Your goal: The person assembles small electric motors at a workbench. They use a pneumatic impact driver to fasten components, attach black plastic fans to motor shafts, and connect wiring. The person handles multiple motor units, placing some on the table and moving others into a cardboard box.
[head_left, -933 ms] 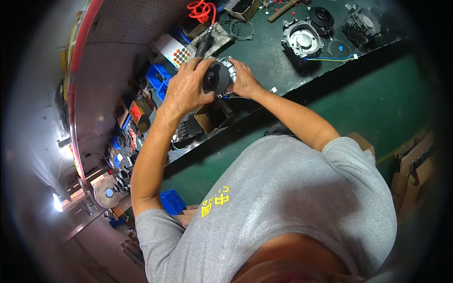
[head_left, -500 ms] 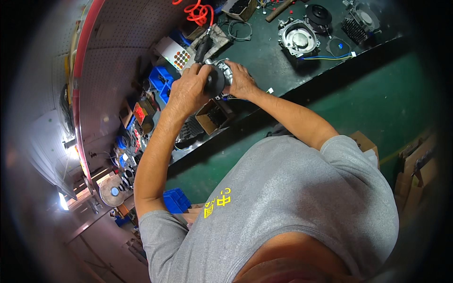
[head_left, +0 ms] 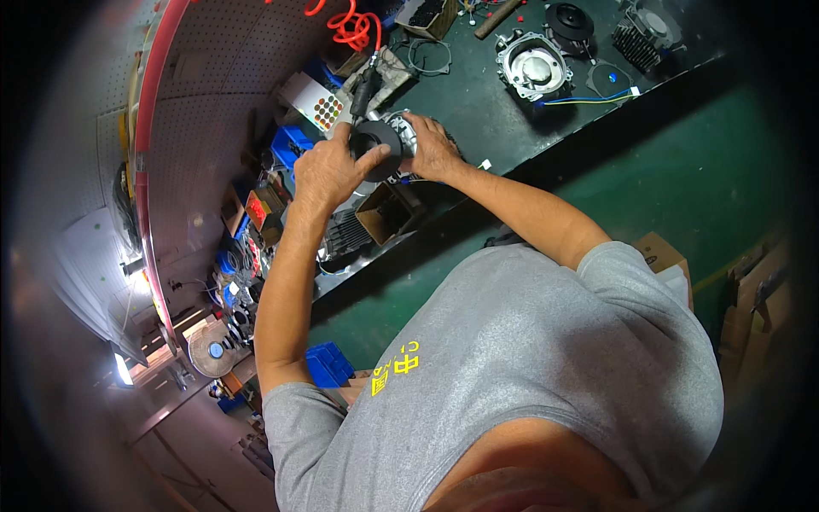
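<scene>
A black round motor-like part (head_left: pixel 372 139) is gripped at its rim by my left hand (head_left: pixel 324 175), with the thumb lying over its face. Right behind it is a silver cast-metal housing (head_left: pixel 403 128), partly hidden by the black part. My right hand (head_left: pixel 435 152) is wrapped around the housing's right side, its fingers bent over the top. Whether the two parts touch cannot be told. A black air tool (head_left: pixel 365 92) on a coiled red hose (head_left: pixel 351 34) lies just beyond my hands.
An open cardboard box (head_left: pixel 382 220) and a finned dark part (head_left: pixel 345 235) stand at the bench's near edge. Blue bins (head_left: pixel 290 143) sit left. Another silver housing (head_left: pixel 536 68), a black round motor (head_left: pixel 570 24) and a hammer-like wooden handle (head_left: pixel 498 19) lie farther right.
The black round part has shifted slightly left and turned more of its face upward. My left hand has moved left with it, and its thumb now spreads over that face.
</scene>
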`<action>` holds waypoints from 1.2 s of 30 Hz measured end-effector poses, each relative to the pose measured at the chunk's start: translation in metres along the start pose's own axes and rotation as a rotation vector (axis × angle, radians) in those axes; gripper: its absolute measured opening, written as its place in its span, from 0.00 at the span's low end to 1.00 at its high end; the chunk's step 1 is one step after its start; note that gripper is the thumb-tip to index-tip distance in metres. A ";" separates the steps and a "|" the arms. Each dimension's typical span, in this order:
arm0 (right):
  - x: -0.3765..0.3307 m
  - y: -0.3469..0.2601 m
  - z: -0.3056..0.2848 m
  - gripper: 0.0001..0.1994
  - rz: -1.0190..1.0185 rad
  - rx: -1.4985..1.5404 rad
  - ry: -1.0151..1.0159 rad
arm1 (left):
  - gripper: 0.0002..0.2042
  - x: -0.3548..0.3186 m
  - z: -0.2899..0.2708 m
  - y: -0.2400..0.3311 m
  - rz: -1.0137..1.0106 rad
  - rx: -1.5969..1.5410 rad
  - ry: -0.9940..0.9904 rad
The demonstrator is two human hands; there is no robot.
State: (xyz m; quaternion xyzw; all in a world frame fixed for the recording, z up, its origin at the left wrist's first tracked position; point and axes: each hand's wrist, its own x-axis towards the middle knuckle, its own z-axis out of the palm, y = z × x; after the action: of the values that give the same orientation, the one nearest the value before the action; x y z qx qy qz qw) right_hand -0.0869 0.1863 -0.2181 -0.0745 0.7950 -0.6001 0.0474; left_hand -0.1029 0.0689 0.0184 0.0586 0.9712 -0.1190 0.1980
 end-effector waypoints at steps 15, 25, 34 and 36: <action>0.000 0.001 -0.011 0.59 -0.043 0.053 -0.037 | 0.43 0.000 0.057 -0.010 -0.045 -0.597 0.198; -0.005 0.050 -0.017 0.64 -0.218 0.014 -0.169 | 0.36 0.010 0.112 -0.018 -0.132 -1.098 0.428; -0.001 0.052 -0.024 0.63 -0.200 0.026 -0.174 | 0.37 0.007 0.120 -0.044 -0.173 -1.712 0.334; -0.002 0.049 -0.027 0.62 -0.202 0.020 -0.186 | 0.37 0.009 0.130 -0.056 -0.139 -1.749 0.326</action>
State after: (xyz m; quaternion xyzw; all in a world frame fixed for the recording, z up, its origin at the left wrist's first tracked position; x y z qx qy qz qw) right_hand -0.0926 0.2253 -0.2578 -0.2091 0.7694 -0.6004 0.0611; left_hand -0.0718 -0.0172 -0.0896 -0.1563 0.7320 0.6627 0.0235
